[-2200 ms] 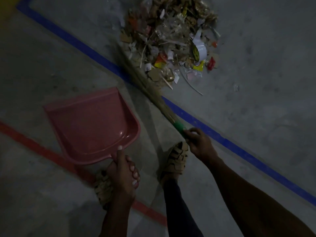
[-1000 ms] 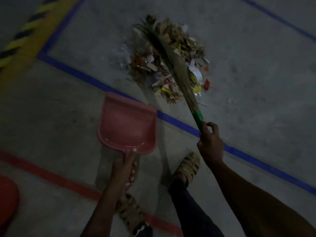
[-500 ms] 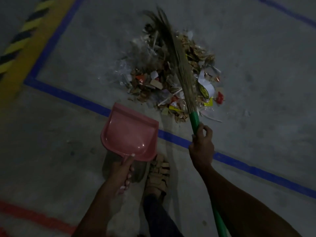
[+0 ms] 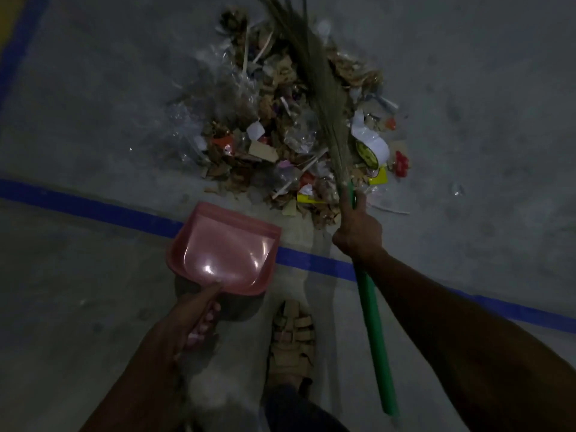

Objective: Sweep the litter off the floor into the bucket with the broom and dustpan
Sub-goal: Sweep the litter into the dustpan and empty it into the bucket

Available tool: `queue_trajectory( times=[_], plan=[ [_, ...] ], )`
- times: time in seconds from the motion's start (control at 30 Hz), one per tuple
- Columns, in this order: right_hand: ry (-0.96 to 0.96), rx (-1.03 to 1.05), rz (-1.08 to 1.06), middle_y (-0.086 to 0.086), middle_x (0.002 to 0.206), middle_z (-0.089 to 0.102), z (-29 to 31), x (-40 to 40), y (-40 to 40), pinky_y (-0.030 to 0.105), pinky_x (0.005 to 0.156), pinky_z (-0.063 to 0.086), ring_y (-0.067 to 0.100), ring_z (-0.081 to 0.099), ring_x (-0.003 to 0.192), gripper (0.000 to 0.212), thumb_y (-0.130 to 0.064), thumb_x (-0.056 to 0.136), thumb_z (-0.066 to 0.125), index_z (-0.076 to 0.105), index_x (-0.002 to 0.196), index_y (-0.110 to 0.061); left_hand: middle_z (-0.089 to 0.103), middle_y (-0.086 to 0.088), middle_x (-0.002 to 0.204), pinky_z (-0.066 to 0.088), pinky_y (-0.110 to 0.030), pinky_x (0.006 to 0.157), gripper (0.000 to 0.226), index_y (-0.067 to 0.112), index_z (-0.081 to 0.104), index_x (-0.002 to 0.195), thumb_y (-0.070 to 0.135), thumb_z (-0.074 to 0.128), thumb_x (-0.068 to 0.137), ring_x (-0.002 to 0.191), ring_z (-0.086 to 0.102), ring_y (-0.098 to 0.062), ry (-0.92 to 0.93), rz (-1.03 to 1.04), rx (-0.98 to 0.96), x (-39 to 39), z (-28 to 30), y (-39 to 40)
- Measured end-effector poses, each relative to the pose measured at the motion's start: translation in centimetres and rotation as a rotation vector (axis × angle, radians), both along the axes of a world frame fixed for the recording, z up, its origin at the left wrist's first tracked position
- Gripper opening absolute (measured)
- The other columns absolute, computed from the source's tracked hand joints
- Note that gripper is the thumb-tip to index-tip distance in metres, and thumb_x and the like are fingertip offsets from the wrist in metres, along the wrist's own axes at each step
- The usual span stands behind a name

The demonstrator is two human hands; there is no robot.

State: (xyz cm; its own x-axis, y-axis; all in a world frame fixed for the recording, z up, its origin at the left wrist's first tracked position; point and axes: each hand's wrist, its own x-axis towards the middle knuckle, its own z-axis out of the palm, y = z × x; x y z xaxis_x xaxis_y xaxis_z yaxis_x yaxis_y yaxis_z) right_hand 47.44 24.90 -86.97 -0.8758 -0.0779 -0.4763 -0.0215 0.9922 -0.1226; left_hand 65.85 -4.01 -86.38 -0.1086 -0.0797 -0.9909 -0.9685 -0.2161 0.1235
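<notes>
Pink dustpan [image 4: 224, 247] holds nothing; litter [image 4: 280, 126] lies beyond it.

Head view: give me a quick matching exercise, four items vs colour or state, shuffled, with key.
Things:
1. dustpan
2. broom
3. litter pile
4. floor line

States:
A. blue, runs under the dustpan's front edge
B. green handle, gripped by the right hand
C. pink, empty, held by the left hand
D. on the floor under the bristles

Pairs: 1-C, 2-B, 3-D, 4-A
</notes>
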Motion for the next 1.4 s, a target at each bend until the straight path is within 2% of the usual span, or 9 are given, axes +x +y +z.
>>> queue_trajectory(
  times=[0.2, 0.47, 0.63, 0.73, 0.83, 0.93, 1.07, 1.23, 1.4],
  plan=[
    [0.066, -0.101, -0.133, 0.009, 0.155, 0.027, -3.1, 1.7, -1.7, 0.030, 0.058, 0.037, 0.035, 0.060, 0.086, 0.092, -0.023, 0.080, 0.062, 0.011, 0.157, -0.034, 0.038, -0.004, 0.048, 0.023, -0.010, 0.037, 0.054, 0.008, 0.055, 0.072, 0.058, 0.061, 0.093, 0.029, 0.028, -0.013, 0.002, -0.040, -0.039, -0.3, -1.2, -1.4],
    [0.043, -0.258, -0.249, 0.010, 0.123, 0.050, -5.7, 7.8, -1.7, 0.030, 0.053, 0.039, 0.024, 0.051, 0.080, 0.092, -0.004, 0.074, 0.058, 0.022, 0.156, -0.021, 0.044, -0.001, 0.052, 0.024, -0.015, 0.043, 0.061, 0.013, 0.060, 0.076, 0.073, 0.058, 0.087, 0.037, 0.033, -0.014, 0.057, -0.243, -0.101, -4.2, -4.1, -2.2],
    [0.153, -0.369, -0.275, 0.011, 0.113, 0.053, -6.6, 11.2, -1.1, 0.027, 0.054, 0.038, 0.023, 0.052, 0.082, 0.089, -0.008, 0.062, 0.048, 0.037, 0.150, -0.012, 0.045, -0.004, 0.054, 0.026, -0.015, 0.041, 0.064, 0.013, 0.058, 0.078, 0.075, 0.053, 0.089, 0.036, 0.035, -0.013, 0.108, -0.351, -0.093, -6.4, -4.4, -1.9],
    [0.261, -0.381, -0.371, 0.008, 0.115, 0.053, -7.0, 11.1, -0.4, 0.024, 0.049, 0.037, 0.013, 0.045, 0.079, 0.092, -0.004, 0.061, 0.046, 0.036, 0.151, -0.018, 0.047, -0.004, 0.056, 0.026, -0.015, 0.043, 0.066, 0.012, 0.060, 0.079, 0.077, 0.051, 0.088, 0.038, 0.036, -0.012, 0.117, -0.419, -0.085, -7.3, -4.2, -3.1],
    [0.310, -0.346, -0.450, 0.009, 0.116, 0.052, -7.3, 10.0, 0.5, 0.021, 0.049, 0.030, 0.013, 0.045, 0.077, 0.088, -0.005, 0.067, 0.045, 0.032, 0.153, -0.018, 0.045, -0.002, 0.052, 0.024, -0.015, 0.043, 0.066, 0.009, 0.062, 0.083, 0.074, 0.052, 0.089, 0.037, 0.034, -0.012, 0.119, -0.455, -0.076, -8.4, -4.2, -4.3],
    [0.232, -0.261, -0.485, 0.013, 0.122, 0.051, -7.7, 8.8, 1.5, 0.027, 0.056, 0.038, 0.019, 0.051, 0.084, 0.084, -0.009, 0.076, 0.047, 0.025, 0.155, -0.020, 0.044, -0.002, 0.050, 0.025, -0.015, 0.040, 0.065, 0.009, 0.062, 0.080, 0.072, 0.053, 0.090, 0.035, 0.033, -0.012, 0.117, -0.521, -0.093, -9.3, -4.5, -4.8],
    [0.103, -0.226, -0.401, 0.012, 0.117, 0.051, -8.0, 8.7, 1.7, 0.037, 0.056, 0.047, 0.029, 0.055, 0.081, 0.087, -0.017, 0.069, 0.041, 0.028, 0.155, -0.017, 0.045, -0.005, 0.047, 0.028, -0.016, 0.040, 0.063, 0.008, 0.058, 0.071, 0.068, 0.056, 0.092, 0.033, 0.035, -0.013, 0.148, -0.564, -0.084, -9.9, -5.0, -4.6],
    [0.072, -0.244, -0.272, 0.013, 0.114, 0.052, -8.1, 11.3, 1.5, 0.033, 0.053, 0.044, 0.028, 0.052, 0.078, 0.090, -0.012, 0.066, 0.048, 0.029, 0.154, -0.017, 0.043, -0.005, 0.046, 0.028, -0.017, 0.039, 0.062, 0.010, 0.057, 0.068, 0.067, 0.057, 0.091, 0.032, 0.034, -0.015, 0.148, -0.561, -0.084, -9.3, -6.0, -3.9],
    [0.096, -0.339, -0.336, 0.011, 0.114, 0.053, -8.0, 13.0, 1.4, 0.033, 0.058, 0.050, 0.023, 0.052, 0.083, 0.085, -0.012, 0.071, 0.051, 0.031, 0.153, -0.015, 0.042, -0.008, 0.049, 0.029, -0.018, 0.042, 0.064, 0.012, 0.056, 0.065, 0.072, 0.059, 0.087, 0.035, 0.035, -0.016, 0.145, -0.547, -0.083, -8.7, -6.4, -3.5]
  ],
)
